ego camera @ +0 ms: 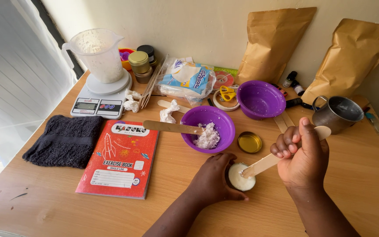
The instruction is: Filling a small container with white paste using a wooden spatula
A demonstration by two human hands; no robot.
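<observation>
My left hand [213, 181] curls around a small round tin [242, 177] of pale wax on the wooden table [44, 206]. A flat wooden stick [268, 163] is gripped in my right hand [301, 160], its lower end dipped into the tin's wax. Just behind the tin stands a purple bowl [211, 118] holding white wax flakes, with a second wooden stick [172, 127] resting across its rim. A gold tin lid [249, 142] lies between the bowl and my right hand.
A red exercise book [119, 158] and dark folded towel [64, 140] lie at left. A digital scale [99, 98] carries a plastic jug [97, 52]. An empty purple bowl [260, 98], metal mug [337, 113], plastic bag [187, 79] and two brown paper bags [273, 39] stand behind.
</observation>
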